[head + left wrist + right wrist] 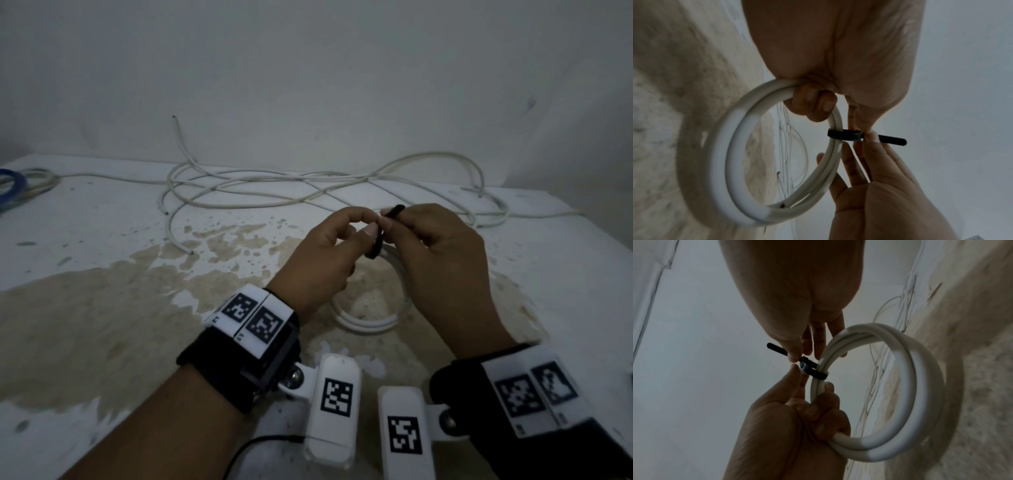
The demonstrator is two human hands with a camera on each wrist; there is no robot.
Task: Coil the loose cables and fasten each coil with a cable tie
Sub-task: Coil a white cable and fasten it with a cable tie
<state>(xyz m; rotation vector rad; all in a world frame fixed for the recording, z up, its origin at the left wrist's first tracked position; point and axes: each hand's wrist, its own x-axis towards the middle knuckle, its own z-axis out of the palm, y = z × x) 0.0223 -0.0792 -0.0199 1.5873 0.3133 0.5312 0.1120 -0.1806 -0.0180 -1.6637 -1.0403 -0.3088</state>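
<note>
A: Head view: left hand point(318, 253) curls round the white cable coil point(368, 320), held above the near table point(102, 325); right hand point(442, 260) pinches the black cable tie point(376, 245).

B: Left wrist view: tie loop looks slack.

A: Right wrist view: loosen the fingers and the turns could spring apart.

- A white counter point(102, 233), with a wide tan patch where the paint is wearing off, is carrying the things.
- Loose white cable point(281, 192) is sprawling in tangled loops along its far edge, by the wall.
- A blue coil point(8, 190) and a pale coil point(41, 178) are lying together at the far left corner.
</note>
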